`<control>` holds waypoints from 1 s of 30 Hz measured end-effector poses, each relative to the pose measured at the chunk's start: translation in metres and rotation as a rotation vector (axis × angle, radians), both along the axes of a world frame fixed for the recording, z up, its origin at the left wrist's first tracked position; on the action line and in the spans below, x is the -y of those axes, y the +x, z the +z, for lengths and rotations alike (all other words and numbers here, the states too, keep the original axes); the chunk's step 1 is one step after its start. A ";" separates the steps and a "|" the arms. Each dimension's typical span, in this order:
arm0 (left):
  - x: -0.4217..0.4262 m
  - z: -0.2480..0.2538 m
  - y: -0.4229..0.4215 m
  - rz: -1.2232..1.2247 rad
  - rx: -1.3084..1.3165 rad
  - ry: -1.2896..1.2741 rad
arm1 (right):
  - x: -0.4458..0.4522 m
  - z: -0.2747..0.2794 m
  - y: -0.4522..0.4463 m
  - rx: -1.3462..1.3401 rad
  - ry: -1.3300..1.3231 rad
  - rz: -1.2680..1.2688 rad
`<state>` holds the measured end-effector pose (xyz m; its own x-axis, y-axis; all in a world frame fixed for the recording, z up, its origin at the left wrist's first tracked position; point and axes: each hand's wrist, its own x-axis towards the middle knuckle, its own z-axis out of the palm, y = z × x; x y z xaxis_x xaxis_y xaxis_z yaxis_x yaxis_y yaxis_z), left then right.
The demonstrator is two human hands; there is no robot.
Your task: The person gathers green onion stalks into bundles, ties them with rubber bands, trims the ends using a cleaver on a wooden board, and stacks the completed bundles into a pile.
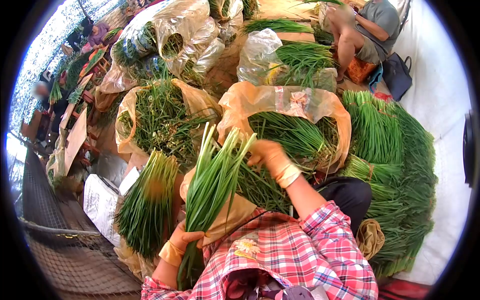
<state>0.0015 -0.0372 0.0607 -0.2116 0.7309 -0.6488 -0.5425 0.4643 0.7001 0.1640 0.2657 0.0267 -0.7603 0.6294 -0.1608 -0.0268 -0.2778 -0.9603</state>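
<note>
"What's in your hands?"

"One bunch (212, 182) of greens. My left hand (186, 239) is closed round its leafy part; the pale ends point away from me. My right hand (271, 156) is beside those ends, fingers curled, but it's blurred, so I can't tell whether it holds anything."

"And around them?"

"One pile (140, 212) of greens left of my left hand. Two open bags (235, 102) with greens inside: one just beyond my right hand, one farther left."

"To the right?"

"Stacked bundles (375, 125), too crowded to count, and one seated person (382, 25) well beyond my right hand."
</note>
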 end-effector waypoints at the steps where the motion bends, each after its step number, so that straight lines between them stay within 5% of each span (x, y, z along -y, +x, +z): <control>1: 0.005 0.004 -0.005 -0.001 -0.020 0.012 | -0.010 0.011 0.012 -0.052 0.013 -0.151; 2: 0.010 0.007 -0.009 0.001 -0.041 0.025 | -0.034 -0.026 0.024 -0.136 -0.140 -0.220; 4: 0.014 0.012 -0.015 -0.012 -0.081 0.006 | -0.061 -0.076 0.041 0.361 1.050 0.434; 6: 0.012 0.015 -0.019 -0.048 -0.203 -0.033 | -0.026 0.002 0.039 1.137 1.053 0.500; 8: 0.010 0.011 -0.019 -0.045 -0.174 -0.022 | -0.019 0.016 0.034 0.574 1.011 0.027; 10: 0.006 0.016 -0.017 -0.095 -0.212 -0.067 | -0.013 0.038 0.009 0.119 1.398 -0.107; 12: 0.002 0.023 -0.014 -0.125 -0.256 -0.078 | -0.006 0.035 -0.009 0.301 1.736 0.015; 14: 0.001 0.024 -0.013 -0.125 -0.288 -0.062 | -0.002 0.031 -0.022 0.351 1.480 0.465; 17: 0.006 0.025 -0.014 -0.134 -0.302 -0.071 | 0.001 0.011 -0.028 0.214 1.456 0.466; 20: 0.008 0.023 -0.016 -0.158 -0.307 -0.065 | -0.002 0.014 -0.018 0.411 0.710 0.833; 26: 0.007 0.024 -0.021 -0.225 -0.367 -0.049 | -0.007 -0.033 -0.009 0.066 0.874 0.726; 28: 0.008 0.021 -0.026 -0.273 -0.404 -0.058 | -0.009 -0.049 -0.017 0.024 1.279 0.854; 30: 0.008 0.019 -0.027 -0.296 -0.421 -0.038 | -0.001 -0.050 -0.009 0.002 1.166 0.711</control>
